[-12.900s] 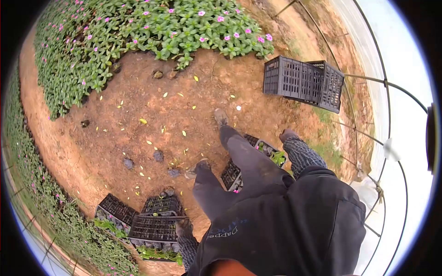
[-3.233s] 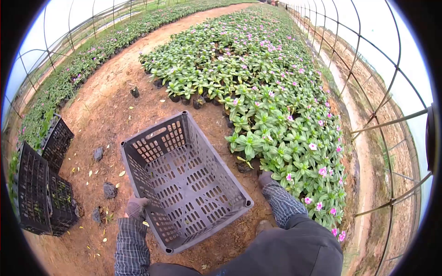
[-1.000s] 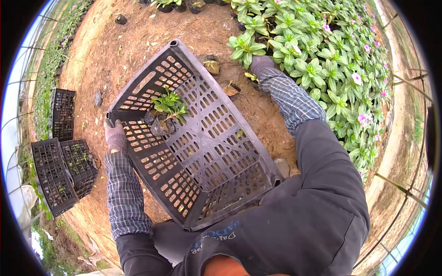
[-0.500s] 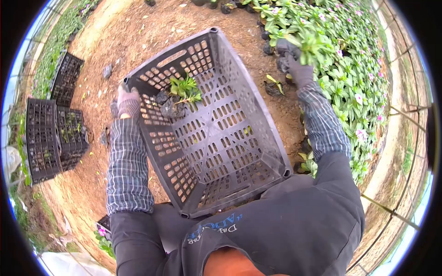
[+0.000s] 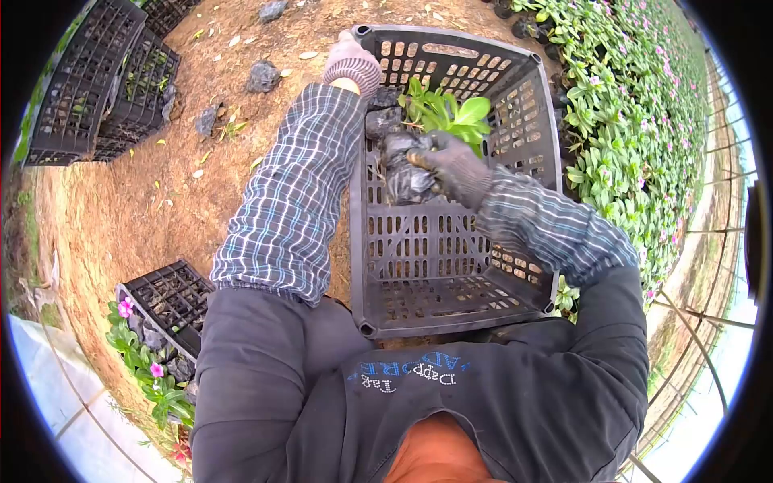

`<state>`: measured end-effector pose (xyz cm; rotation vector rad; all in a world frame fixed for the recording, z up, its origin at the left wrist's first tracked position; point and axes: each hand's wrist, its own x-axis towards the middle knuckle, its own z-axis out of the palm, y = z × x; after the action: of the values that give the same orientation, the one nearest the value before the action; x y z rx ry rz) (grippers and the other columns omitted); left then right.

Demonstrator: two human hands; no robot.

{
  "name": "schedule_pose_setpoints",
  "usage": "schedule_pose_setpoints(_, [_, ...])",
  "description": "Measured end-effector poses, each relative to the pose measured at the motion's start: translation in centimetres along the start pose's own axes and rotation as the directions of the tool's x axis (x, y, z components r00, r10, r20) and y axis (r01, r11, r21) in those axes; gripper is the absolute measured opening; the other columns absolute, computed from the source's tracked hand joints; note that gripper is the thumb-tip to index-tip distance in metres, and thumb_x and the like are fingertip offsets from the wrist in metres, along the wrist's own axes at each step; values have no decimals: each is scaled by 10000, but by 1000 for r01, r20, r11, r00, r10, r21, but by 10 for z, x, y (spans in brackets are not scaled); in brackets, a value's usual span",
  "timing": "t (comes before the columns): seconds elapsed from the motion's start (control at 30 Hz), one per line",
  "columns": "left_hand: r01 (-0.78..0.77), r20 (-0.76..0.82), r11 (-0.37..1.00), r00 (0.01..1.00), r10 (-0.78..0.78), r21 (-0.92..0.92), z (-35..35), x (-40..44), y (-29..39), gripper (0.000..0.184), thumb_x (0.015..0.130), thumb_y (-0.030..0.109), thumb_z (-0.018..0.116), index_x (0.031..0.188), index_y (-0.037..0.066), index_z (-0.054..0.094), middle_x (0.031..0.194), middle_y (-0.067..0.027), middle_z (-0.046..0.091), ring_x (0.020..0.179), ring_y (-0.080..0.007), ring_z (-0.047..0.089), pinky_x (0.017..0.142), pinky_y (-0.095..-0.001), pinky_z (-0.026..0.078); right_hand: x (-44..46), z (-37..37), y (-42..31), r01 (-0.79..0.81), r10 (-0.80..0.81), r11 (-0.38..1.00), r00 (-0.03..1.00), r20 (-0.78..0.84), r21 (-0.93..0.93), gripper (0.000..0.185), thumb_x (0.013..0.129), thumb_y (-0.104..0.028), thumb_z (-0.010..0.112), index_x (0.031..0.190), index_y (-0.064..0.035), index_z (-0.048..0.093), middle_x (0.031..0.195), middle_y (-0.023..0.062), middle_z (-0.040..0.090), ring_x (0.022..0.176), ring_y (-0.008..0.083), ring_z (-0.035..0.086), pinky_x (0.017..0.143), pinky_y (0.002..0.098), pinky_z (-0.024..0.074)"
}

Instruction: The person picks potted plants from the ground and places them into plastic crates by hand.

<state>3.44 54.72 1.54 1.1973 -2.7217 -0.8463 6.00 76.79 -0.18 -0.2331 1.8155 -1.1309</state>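
main change: our right hand (image 5: 457,165) is now inside the crate (image 5: 359,258), with a black bag (image 5: 409,175) of soil. half a second ago it was out at the edge of the flower bed (image 5: 632,121), holding a bagged plant up off the ground. for the work, we'd read this as the placing part: pick looks done, bag at or near its spot. can't tell if it's bearing on the crate floor yet.

fingers: right thumb and fingers are pinching the black bag from its right side. our left hand (image 5: 353,63) is at the crate's top left corner; its fingertips are hidden, so we can't tell how hard they grip, if at all.

where it sits: black bag is in the upper left part of the crate, right beside a second bag (image 5: 382,122) by the left wall. green leaves (image 5: 451,117) lean right above our hand; can't say which bag each stem comes from.

vs the earlier frame: crate stood slanted in view, now nearly square. left hand is at the same corner. the two bags in there then were in plain view; now our right hand's load partly covers that group.
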Motion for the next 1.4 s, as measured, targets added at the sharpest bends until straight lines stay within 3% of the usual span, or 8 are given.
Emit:
schedule_pose_setpoints(0.1, [-34, 39, 999, 999, 33, 10, 3, 6, -3, 494, 776, 168, 569, 1154, -50, 339, 1094, -282, 514, 1033, -348, 543, 864, -382, 464, 32, 40, 0, -89, 71, 882, 996, -57, -464, 511, 832, -258, 580, 1237, -19, 382, 974, 188, 583, 784, 217, 615, 641, 305, 522])
schedule_pose_setpoints(0.17, [10, 17, 1000, 1000, -10, 11, 1, 3, 1, 449, 774, 143, 544, 1142, -41, 364, 1081, -273, 531, 1039, -348, 538, 865, -377, 459, 138, 51, 121, 11, -14, 998, 999, -49, -64, 660, 821, -350, 567, 1313, -13, 284, 1022, 207, 582, 816, 250, 608, 724, 351, 495])
schedule_pose_setpoints(0.47, [-118, -68, 988, 992, 111, -104, 10, 7, -14, 472, 812, 178, 527, 1219, -27, 402, 1179, -221, 517, 1109, -309, 501, 921, -333, 400, -1, -18, -16, 140, -104, 508, 989, 101, -850, 373, 808, -278, 515, 1135, -98, 502, 942, 208, 607, 865, 338, 599, 783, 405, 461])
schedule_pose_setpoints(0.63, [-191, -101, 979, 978, 183, -72, 12, 11, -21, 505, 818, 170, 533, 1254, -22, 365, 1125, -244, 540, 1053, -334, 536, 899, -349, 412, -98, -137, -9, 347, -657, 741, 550, -515, -575, 226, 842, -255, 527, 914, -49, 584, 772, 149, 612, 717, 282, 607, 664, 355, 479])
schedule_pose_setpoints(0.9, [-142, -112, 975, 980, 162, 168, 12, 30, -43, 603, 819, 235, 553, 1301, -41, 318, 1247, -225, 464, 1160, -306, 461, 966, -319, 359, -69, -251, 224, -747, 28, 560, 448, -894, -357, 390, 825, -152, 500, 1204, -98, 422, 1058, 248, 521, 977, 369, 559, 796, 401, 482])
schedule_pose_setpoints(1.2, [-108, -103, 958, 985, 140, 265, 3, 20, -27, 645, 808, 306, 556, 1301, -40, 323, 1261, -222, 448, 1160, -325, 451, 958, -343, 364, -40, -295, 290, -294, -524, 781, 173, -834, -551, 422, 860, -194, 422, 1272, -108, 390, 1238, 159, 481, 1160, 325, 434, 942, 391, 372])
schedule_pose_setpoints(1.27, [-92, -85, 958, 989, 119, 271, 0, 17, -31, 664, 808, 332, 551, 1306, -37, 312, 1294, -209, 422, 1184, -318, 430, 966, -343, 353, -67, -269, 252, -627, -78, 604, 568, -819, -492, 400, 852, -147, 422, 1251, -130, 402, 1160, 174, 526, 1113, 325, 476, 895, 412, 408])
schedule_pose_setpoints(1.4, [-95, -84, 955, 989, 122, 280, 1, 14, -24, 656, 809, 342, 551, 1299, -33, 330, 1287, -207, 431, 1178, -320, 436, 965, -342, 356, -21, -292, 287, -649, -657, 462, 209, -725, -605, 387, 826, -134, 456, 1212, -121, 430, 1175, 158, 511, 1094, 346, 471, 909, 431, 382])
